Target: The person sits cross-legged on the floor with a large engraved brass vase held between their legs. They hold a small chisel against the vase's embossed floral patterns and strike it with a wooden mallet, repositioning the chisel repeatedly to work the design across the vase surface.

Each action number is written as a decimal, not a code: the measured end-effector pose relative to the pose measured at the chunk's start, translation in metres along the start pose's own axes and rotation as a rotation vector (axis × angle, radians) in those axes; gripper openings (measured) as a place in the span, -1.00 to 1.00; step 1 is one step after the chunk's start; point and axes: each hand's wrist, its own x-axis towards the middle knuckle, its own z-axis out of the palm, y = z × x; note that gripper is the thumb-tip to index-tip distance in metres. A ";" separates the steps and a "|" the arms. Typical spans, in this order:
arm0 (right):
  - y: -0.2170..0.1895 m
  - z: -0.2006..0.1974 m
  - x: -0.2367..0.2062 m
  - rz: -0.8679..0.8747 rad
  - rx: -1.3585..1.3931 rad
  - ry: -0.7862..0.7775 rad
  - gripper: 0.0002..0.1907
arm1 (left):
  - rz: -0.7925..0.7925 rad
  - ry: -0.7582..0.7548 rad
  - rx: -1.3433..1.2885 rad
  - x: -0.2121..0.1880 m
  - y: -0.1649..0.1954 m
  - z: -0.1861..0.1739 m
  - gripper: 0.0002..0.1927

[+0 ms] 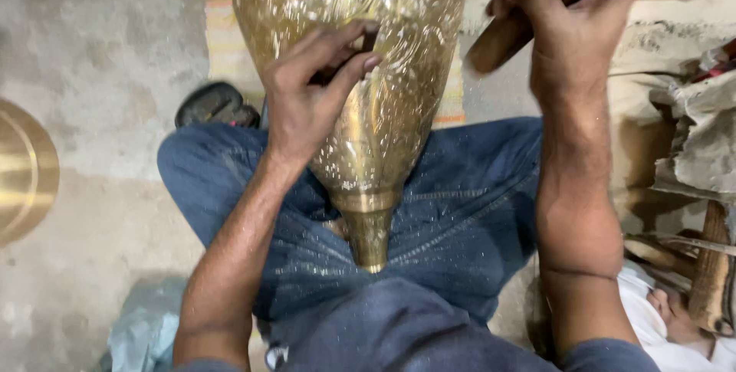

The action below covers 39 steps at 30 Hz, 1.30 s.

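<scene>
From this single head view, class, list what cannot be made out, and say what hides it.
- Brass vessel: its wide end is cut off by the top edge.
- Dark tool in the left hand: fingers cover most of it.
- Wooden hammer in the right hand: blurred, its head cut off at the top edge.

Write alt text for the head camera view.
A seated person in blue jeans steadies an engraved brass vessel across the lap, the left hand pinching a small dark tool against it. The right hand is raised, gripping a wooden-handled tool.
</scene>
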 end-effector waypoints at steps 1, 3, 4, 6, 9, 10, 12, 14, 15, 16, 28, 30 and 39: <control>0.001 0.002 0.000 0.044 0.124 0.047 -0.84 | 0.022 0.003 -0.013 0.001 0.000 0.001 -0.66; -0.001 0.008 -0.001 0.084 0.147 0.093 -0.82 | 0.023 0.010 -0.037 0.000 0.000 0.001 -0.68; -0.004 0.011 -0.003 0.113 0.176 0.119 -0.80 | 0.005 0.001 -0.011 -0.001 0.000 0.001 -0.67; -0.009 0.016 0.001 0.155 0.288 0.188 -0.73 | -0.016 -0.010 0.042 -0.002 0.000 -0.001 -0.65; -0.022 0.007 0.003 -0.055 -1.057 -0.516 -0.81 | 0.019 -0.067 -0.095 -0.002 0.000 -0.003 -0.70; -0.024 0.005 0.003 -0.125 -1.038 -0.420 -0.82 | 0.013 -0.054 -0.056 -0.002 -0.001 -0.004 -0.69; -0.024 0.005 0.004 -0.141 -0.876 -0.243 -0.78 | -0.007 -0.035 0.012 -0.002 -0.001 -0.003 -0.67; -0.021 0.007 0.005 0.038 -0.451 -0.087 -0.86 | 0.001 -0.015 -0.023 -0.001 -0.001 -0.002 -0.68; -0.021 0.007 0.004 0.187 -0.172 -0.015 -0.91 | 0.002 -0.009 -0.040 -0.002 -0.002 -0.001 -0.68; -0.019 0.009 0.003 0.108 -0.415 -0.153 -0.88 | -0.016 -0.020 -0.044 -0.002 -0.002 0.000 -0.69; -0.023 0.011 -0.004 -0.063 -0.805 -0.342 -0.68 | -0.003 -0.035 -0.095 -0.003 0.002 -0.004 -0.75; -0.026 0.013 -0.004 0.019 -0.363 -0.237 -0.59 | -0.048 -0.027 -0.074 -0.005 0.003 -0.005 -0.70; -0.012 0.018 -0.014 -0.037 -0.841 -0.181 -0.55 | -0.242 0.435 -0.461 -0.018 -0.005 -0.012 -0.71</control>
